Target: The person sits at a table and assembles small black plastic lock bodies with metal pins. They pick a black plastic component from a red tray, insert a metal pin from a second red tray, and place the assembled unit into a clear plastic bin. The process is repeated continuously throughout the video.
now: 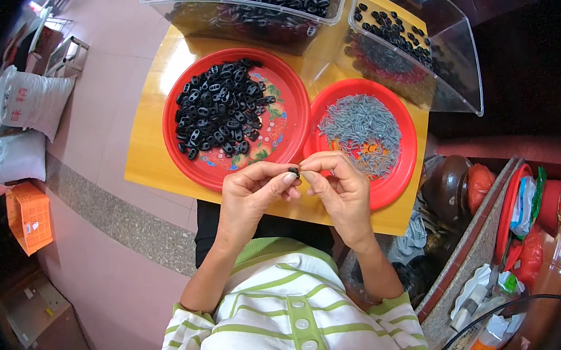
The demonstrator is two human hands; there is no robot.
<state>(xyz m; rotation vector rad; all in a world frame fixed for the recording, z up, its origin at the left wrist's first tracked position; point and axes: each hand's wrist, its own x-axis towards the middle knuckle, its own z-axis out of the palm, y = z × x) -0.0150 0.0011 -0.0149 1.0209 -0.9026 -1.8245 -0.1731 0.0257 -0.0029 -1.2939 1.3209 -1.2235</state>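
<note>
My left hand (pixel 250 191) pinches a small black plastic piece (pixel 293 171) between thumb and fingertips, over the table's near edge. Close against it, the thumb and forefinger of my right hand (pixel 346 196) are pressed together; anything between them is too small to make out. Beyond my left hand, a red round tray (pixel 289 132) with a printed pattern bears a heap of black oval pieces with holes (pixel 216 105). A smaller red tray (pixel 409 147) beyond my right hand holds a pile of small grey screw-like pins (pixel 364 124).
Both trays stand on a yellow table (pixel 145 142). At its far side are a clear bin (pixel 241 19) full of black pieces and another clear bin (pixel 457 57) with fewer. White sacks (pixel 31 104) and an orange bag (pixel 28 218) lie left; a black cable (pixel 483 314) runs at right.
</note>
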